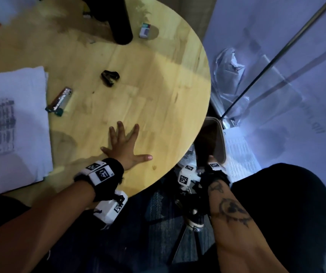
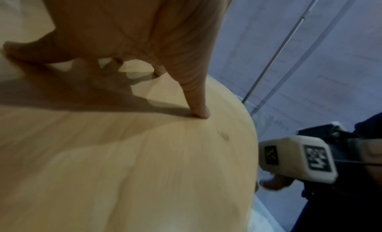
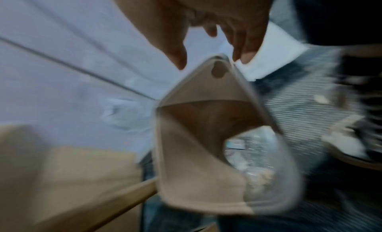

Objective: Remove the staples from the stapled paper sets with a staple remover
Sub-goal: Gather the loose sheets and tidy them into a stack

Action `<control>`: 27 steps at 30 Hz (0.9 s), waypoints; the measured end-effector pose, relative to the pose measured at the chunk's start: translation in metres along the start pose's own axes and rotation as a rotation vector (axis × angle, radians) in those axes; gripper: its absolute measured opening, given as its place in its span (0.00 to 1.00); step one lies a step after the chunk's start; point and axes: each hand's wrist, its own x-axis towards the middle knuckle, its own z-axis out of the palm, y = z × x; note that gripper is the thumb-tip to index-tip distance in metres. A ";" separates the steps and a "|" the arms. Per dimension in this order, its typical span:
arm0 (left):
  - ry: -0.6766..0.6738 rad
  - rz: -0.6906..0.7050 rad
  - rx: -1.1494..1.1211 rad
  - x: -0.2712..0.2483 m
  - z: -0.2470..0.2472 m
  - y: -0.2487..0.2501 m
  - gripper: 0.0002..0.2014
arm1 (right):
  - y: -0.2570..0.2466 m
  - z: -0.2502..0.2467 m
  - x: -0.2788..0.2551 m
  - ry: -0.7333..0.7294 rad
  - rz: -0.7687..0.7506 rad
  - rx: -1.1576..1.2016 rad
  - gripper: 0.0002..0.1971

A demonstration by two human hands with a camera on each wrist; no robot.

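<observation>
— Left hand (image 1: 125, 148)?
— Flat on the bench (image 1: 158, 79), palm down near the front edge. Grip spread wide, all five fingers fanned out and holding nothing. Same in the wrist view: left hand (image 2: 134, 31) propped on fingertips, thumb tip pressed to the wood of the bench (image 2: 124, 153).

— And the right hand (image 3: 206, 15)?
— Off the bench, down past its right edge, at the near corner of a beige bin (image 3: 186, 162). Thumb on one side of the corner rim, fingers on the other, close against it. Too blurred to say whether pinching the rim or just beside it, so cannot tell for that grip. Some clear plastic and scraps inside the bin, nothing readable.

— Staple remover (image 1: 110, 77)?
— Black, lying alone on the bench, beyond the left hand and well apart from it. Touched by neither hand.

— Papers?
— White stack of paper (image 1: 14, 123) at the left of the bench, printed table on the top sheet. More printed sheets (image 1: 239, 154) on the floor, just right of the bin (image 1: 222, 138).

— Anything else up there?
— Silvery lighter (image 1: 59, 102) between stack and staple remover, close to the stack. Small box (image 1: 144, 30) at the far side, next to a black post (image 1: 118, 20).
</observation>
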 end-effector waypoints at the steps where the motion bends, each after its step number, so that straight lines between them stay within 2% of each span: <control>1: -0.020 0.002 0.007 -0.001 -0.002 0.000 0.52 | -0.010 -0.001 0.001 0.166 -0.092 -0.017 0.18; 2: -0.038 0.014 -0.007 -0.002 -0.009 -0.003 0.51 | -0.025 0.003 -0.010 0.374 -0.232 -0.021 0.23; 3: -0.056 0.040 -0.058 -0.004 -0.016 -0.006 0.47 | -0.039 0.008 -0.026 0.510 -0.420 -0.033 0.27; 4: -0.056 0.072 -0.157 -0.008 -0.030 -0.013 0.42 | -0.052 0.020 -0.045 0.537 -0.644 -0.054 0.29; 5: -0.052 0.106 -0.283 -0.011 -0.040 -0.019 0.37 | -0.059 0.031 -0.065 0.503 -0.829 -0.072 0.29; 6: -0.027 0.127 -0.413 -0.017 -0.053 -0.030 0.31 | -0.058 0.045 -0.079 0.438 -0.949 -0.090 0.30; 9: 0.172 0.104 -0.647 -0.037 -0.094 -0.088 0.16 | -0.043 0.103 -0.135 0.193 -1.134 -0.183 0.26; 11: 0.298 0.007 -0.647 -0.043 -0.116 -0.136 0.11 | -0.027 0.150 -0.165 0.010 -1.094 -0.284 0.23; 13: 0.428 -0.141 -0.586 -0.049 -0.136 -0.195 0.12 | -0.003 0.201 -0.190 -0.172 -0.981 -0.486 0.21; 14: 0.447 -0.242 -0.540 -0.051 -0.142 -0.228 0.15 | 0.010 0.227 -0.196 -0.254 -0.905 -0.640 0.19; 17: 0.375 -0.582 -0.426 -0.044 -0.139 -0.317 0.36 | 0.047 0.285 -0.209 -0.533 -0.643 -1.142 0.14; 19: 0.348 -0.706 -0.363 -0.033 -0.133 -0.361 0.48 | 0.070 0.312 -0.219 -0.602 -0.548 -1.250 0.13; 20: 0.362 -0.717 -0.358 -0.033 -0.132 -0.368 0.51 | 0.078 0.322 -0.222 -0.603 -0.529 -1.242 0.16; 22: 0.416 -0.685 -0.417 -0.031 -0.134 -0.383 0.50 | 0.090 0.343 -0.225 -0.531 -0.542 -1.224 0.24; 24: 0.426 -0.665 -0.603 -0.030 -0.132 -0.395 0.48 | 0.095 0.354 -0.228 -0.481 -0.567 -1.252 0.28; 27: 0.408 -0.631 -0.769 -0.028 -0.129 -0.403 0.50 | 0.095 0.360 -0.218 -0.541 -0.658 -1.277 0.23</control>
